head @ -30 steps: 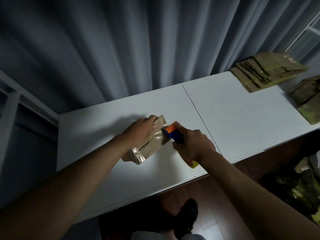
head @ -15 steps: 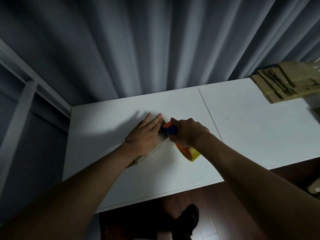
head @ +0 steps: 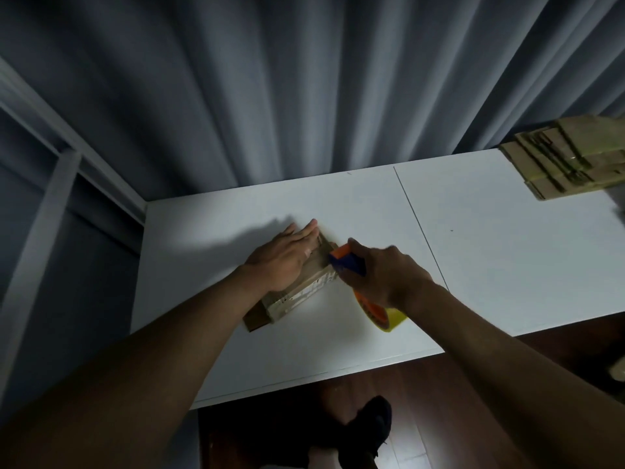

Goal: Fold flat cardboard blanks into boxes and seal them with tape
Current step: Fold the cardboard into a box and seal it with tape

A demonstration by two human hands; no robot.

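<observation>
Pressing flat with straight fingers, the left hand (head: 282, 258) pins the box (head: 297, 292) on the table (head: 490, 248); the right hand (head: 385, 275) grips the tape dispenser (head: 351, 265) (at the box's far end). Uneven pull could wrinkle the tape.

Looks like a makeshift packing station in a dim room: white table (head: 473, 265) pushed against grey floor-length curtains (head: 304, 89), stack of flat cardboard blanks (head: 571, 160) at its far right corner, dark wood-plank floor (head: 439, 401) beneath.
</observation>
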